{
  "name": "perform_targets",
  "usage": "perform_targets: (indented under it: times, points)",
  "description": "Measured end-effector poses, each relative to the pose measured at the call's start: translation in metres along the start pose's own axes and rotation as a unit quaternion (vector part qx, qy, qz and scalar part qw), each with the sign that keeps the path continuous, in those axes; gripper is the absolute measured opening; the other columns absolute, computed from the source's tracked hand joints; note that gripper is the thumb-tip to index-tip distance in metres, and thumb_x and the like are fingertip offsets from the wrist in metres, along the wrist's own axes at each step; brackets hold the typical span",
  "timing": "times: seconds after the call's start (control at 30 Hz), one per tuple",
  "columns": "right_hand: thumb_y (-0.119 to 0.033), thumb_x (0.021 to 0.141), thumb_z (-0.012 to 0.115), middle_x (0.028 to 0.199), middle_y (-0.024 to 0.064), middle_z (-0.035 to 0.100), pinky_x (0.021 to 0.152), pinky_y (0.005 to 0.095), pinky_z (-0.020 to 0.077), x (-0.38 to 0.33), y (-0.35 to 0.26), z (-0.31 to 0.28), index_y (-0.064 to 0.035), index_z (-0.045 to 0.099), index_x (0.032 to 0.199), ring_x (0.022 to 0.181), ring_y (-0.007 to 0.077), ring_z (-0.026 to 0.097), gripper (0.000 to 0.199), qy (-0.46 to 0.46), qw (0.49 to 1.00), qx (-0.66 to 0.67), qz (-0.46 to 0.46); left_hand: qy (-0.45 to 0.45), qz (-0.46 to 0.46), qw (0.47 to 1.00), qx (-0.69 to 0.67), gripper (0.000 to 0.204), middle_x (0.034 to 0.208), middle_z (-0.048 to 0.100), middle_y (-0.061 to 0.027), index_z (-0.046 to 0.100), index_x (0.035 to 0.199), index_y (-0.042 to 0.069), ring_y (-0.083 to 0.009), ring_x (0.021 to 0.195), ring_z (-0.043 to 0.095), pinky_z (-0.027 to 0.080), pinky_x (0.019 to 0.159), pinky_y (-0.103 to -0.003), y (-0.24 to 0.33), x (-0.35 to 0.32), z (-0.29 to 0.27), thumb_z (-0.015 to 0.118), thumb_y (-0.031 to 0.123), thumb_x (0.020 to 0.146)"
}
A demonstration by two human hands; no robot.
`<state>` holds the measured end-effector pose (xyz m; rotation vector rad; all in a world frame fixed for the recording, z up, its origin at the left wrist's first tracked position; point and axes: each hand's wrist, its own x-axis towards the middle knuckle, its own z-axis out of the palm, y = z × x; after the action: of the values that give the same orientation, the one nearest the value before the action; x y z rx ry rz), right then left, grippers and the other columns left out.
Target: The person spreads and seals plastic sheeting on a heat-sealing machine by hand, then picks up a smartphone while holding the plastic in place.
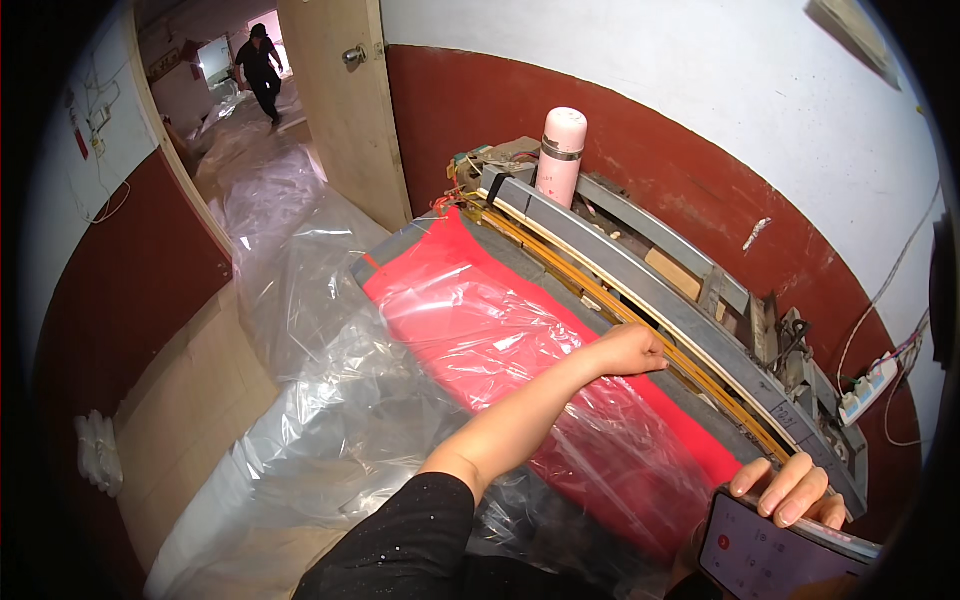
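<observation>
My left hand [630, 350] reaches across the work surface with its fingers curled closed, beside the yellow-orange strips [590, 285] of a long grey metal bar machine [640, 270]. What those fingers hold, if anything, is hidden. Beneath my left forearm lies a red sheet [470, 290], partly covered by clear plastic film [340, 370] that is wrinkled and shiny. At the lower right, my right hand [790, 490] grips a smartphone [780, 550] along its upper edge, its lit screen facing me.
A pink thermos flask [560, 155] stands on the machine's back side. A white power strip [868, 390] with cables hangs at the right wall. Plastic film trails left through a doorway with an open wooden door [345, 110]; beyond it, a person in black [262, 75] is on their feet.
</observation>
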<state>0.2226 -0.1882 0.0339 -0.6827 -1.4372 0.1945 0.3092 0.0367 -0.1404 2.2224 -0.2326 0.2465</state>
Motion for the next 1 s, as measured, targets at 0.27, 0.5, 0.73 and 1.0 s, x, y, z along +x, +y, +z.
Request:
perform_targets:
  times: [0.27,0.5,0.73,1.0]
  points:
    - [-0.031,0.093,0.039,0.089,0.0097,0.052,0.071,0.0468,0.0449,0.0004,0.0039,0.0028,-0.0139,0.049,0.120,0.086,0.0211,0.047,0.033,0.017,1.000,0.009,-0.008,0.003,-0.001,1.000,-0.003,0.025,0.058,0.056,-0.0107,0.058,0.064,0.005,-0.0268,0.058,0.056,0.042,0.054,-0.037,0.0000,-0.0015,-0.0018,0.063,0.026,0.075]
    - [-0.034,0.094,0.034,0.088,0.0100,0.051,0.071,0.0474,0.0445,-0.0007,0.0046,0.0059,-0.0135,0.049,0.119,0.086,0.0218,0.047,0.036,0.036,0.999,0.013,-0.009,0.007,-0.008,1.000,-0.028,0.027,0.058,0.055,-0.0106,0.057,0.063,0.004,-0.0273,0.057,0.055,0.041,0.054,-0.037,-0.0012,-0.0030,0.0000,0.063,0.028,0.076]
    - [-0.033,0.094,0.033,0.090,0.0125,0.052,0.069,0.0484,0.0428,-0.0023,0.0003,0.0032,-0.0126,0.049,0.119,0.087,0.0235,0.048,0.036,0.023,1.000,0.015,-0.001,0.004,0.005,1.000,-0.013,0.028,0.058,0.055,-0.0108,0.056,0.062,0.004,-0.0276,0.057,0.055,0.042,0.054,-0.038,-0.0015,-0.0007,0.0021,0.063,0.027,0.076]
    - [-0.031,0.094,0.036,0.089,0.0123,0.052,0.065,0.0463,0.0441,-0.0025,0.0025,0.0085,-0.0126,0.049,0.118,0.086,0.0230,0.049,0.033,0.040,0.999,0.004,-0.025,-0.005,-0.002,1.000,0.008,0.027,0.057,0.055,-0.0105,0.057,0.063,0.005,-0.0275,0.058,0.056,0.042,0.055,-0.037,-0.0012,0.0013,0.0025,0.062,0.028,0.076]
